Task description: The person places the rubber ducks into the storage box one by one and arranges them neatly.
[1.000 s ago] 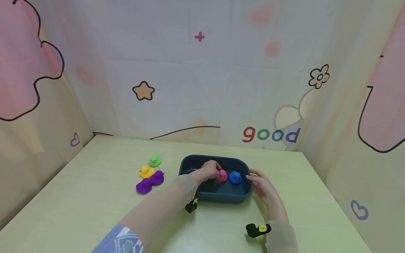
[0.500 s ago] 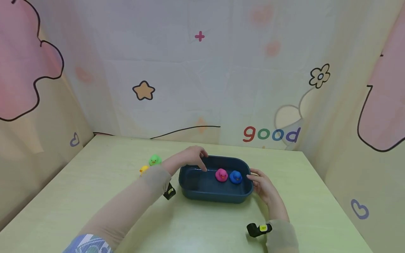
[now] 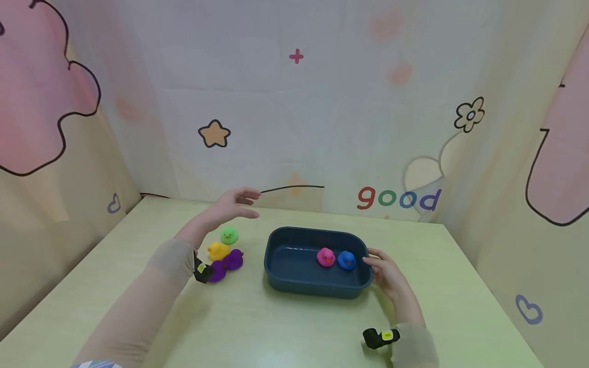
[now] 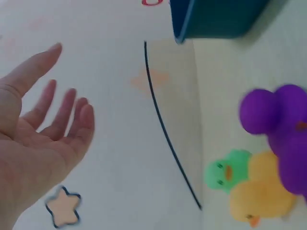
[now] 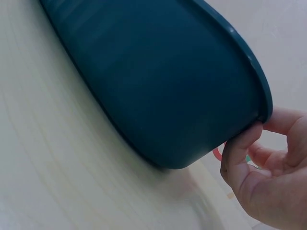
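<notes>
My left hand [image 3: 230,206] is raised above and behind the toy ducks on the left, holding nothing, its fingers loosely extended. Below it sit a green duck [image 3: 229,235], a yellow duck [image 3: 218,251] and two purple ducks [image 3: 233,259], one partly hidden by my wrist. A dark blue plastic bin [image 3: 313,288] stands mid-table. Inside its right half rest a pink duck [image 3: 325,257] and a blue duck [image 3: 347,260], side by side. At the bin's right end my right hand [image 3: 390,276] holds the rim, one digit over it and another against the outer wall [image 5: 144,81].
The pale table [image 3: 276,332] is enclosed by printed curtains [image 3: 257,92] at the back and sides. A black wrist camera [image 3: 202,270] on my left wrist hangs close to the purple ducks. Another wrist camera [image 3: 381,338] is on the right.
My left hand has let go of the pink duck in the bin, lifted out and moved left to above the other ducks. My right hand stays at the bin's end.
</notes>
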Action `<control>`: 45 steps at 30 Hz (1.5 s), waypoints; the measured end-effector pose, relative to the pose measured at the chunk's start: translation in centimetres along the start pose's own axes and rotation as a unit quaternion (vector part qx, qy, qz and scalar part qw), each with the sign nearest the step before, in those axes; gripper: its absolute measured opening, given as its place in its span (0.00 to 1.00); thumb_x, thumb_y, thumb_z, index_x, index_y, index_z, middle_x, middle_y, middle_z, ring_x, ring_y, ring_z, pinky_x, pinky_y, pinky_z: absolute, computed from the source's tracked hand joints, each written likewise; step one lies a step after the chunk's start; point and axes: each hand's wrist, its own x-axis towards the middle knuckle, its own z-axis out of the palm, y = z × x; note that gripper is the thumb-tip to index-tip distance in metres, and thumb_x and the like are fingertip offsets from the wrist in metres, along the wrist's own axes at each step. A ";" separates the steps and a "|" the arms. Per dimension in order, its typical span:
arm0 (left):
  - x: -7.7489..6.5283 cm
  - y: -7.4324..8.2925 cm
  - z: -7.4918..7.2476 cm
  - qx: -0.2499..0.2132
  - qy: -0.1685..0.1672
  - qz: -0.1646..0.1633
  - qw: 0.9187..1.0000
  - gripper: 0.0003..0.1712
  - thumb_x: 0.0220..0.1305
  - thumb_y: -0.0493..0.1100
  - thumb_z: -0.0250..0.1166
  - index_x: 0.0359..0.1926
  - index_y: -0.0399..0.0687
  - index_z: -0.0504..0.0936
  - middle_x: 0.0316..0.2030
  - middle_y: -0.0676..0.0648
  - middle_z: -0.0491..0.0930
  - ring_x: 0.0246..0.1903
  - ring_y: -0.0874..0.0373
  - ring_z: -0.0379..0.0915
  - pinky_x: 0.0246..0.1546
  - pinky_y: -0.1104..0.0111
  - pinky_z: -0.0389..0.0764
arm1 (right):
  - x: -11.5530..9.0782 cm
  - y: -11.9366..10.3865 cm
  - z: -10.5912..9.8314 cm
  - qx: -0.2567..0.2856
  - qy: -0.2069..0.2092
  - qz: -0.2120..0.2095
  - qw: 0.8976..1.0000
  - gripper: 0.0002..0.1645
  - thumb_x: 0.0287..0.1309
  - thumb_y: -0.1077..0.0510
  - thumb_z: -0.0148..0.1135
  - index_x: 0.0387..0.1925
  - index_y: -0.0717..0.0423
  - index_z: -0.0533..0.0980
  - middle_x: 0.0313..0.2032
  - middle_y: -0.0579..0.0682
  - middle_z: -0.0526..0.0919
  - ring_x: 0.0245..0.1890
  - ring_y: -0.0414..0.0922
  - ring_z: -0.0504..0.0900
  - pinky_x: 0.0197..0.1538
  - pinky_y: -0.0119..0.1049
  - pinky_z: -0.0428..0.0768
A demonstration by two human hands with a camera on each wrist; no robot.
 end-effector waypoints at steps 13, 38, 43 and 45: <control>-0.9 -8.7 -1.3 -0.068 0.093 -0.054 0.992 0.33 0.66 0.35 0.62 0.69 0.35 0.63 0.68 0.32 0.63 0.69 0.36 0.57 0.70 0.45 0.58 | -0.1 0.2 -0.4 -0.004 0.001 0.001 1.000 0.32 0.69 0.61 0.51 0.68 0.65 0.54 0.32 0.35 0.81 0.29 0.31 0.79 0.39 0.25 0.79; -0.7 -13.7 -1.1 0.005 0.014 -0.121 0.992 0.34 0.58 0.30 0.66 0.66 0.31 0.68 0.66 0.29 0.65 0.66 0.32 0.61 0.66 0.48 0.66 | -0.2 0.2 -0.1 0.002 0.004 -0.004 1.000 0.33 0.68 0.62 0.51 0.69 0.66 0.53 0.32 0.36 0.81 0.28 0.31 0.79 0.38 0.25 0.79; -0.4 -13.5 -0.7 0.014 0.016 -0.140 0.990 0.34 0.59 0.34 0.68 0.66 0.35 0.69 0.66 0.30 0.66 0.65 0.33 0.62 0.65 0.48 0.67 | -0.2 0.1 -0.1 0.005 0.000 -0.008 1.000 0.31 0.68 0.62 0.51 0.68 0.66 0.54 0.32 0.35 0.81 0.29 0.31 0.80 0.38 0.25 0.79; -0.3 -13.4 -0.6 0.017 0.017 -0.143 0.989 0.34 0.59 0.35 0.69 0.66 0.36 0.70 0.66 0.30 0.66 0.65 0.33 0.62 0.65 0.48 0.68 | -0.3 0.1 -0.2 0.007 -0.001 -0.008 1.000 0.30 0.69 0.62 0.50 0.67 0.65 0.55 0.32 0.35 0.82 0.29 0.31 0.80 0.38 0.25 0.79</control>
